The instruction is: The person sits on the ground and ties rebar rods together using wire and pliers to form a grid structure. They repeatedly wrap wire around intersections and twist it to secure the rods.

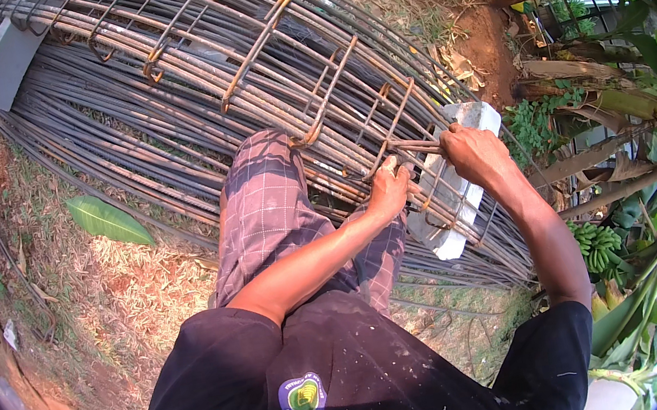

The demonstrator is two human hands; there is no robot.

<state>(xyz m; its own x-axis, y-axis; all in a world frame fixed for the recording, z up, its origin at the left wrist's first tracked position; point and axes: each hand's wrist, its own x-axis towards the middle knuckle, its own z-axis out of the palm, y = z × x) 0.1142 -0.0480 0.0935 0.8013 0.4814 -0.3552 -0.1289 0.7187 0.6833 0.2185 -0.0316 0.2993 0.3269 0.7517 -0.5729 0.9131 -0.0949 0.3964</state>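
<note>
My right hand is closed round the handles of rusty pincers. Their head points left and meets a corner of a square stirrup on the rebar cage. Just below the pincers, my left hand has its fingers pinched together against the cage bars. What lies between those fingers is too small to make out. Long rusty bars run through several bent stirrups from upper left to lower right, in front of my knees.
Under the cage lies a thick stack of loose rebar. Pale blocks stand at the right and upper left. A green leaf rests on dry grass. Banana plants with a green bunch crowd the right side.
</note>
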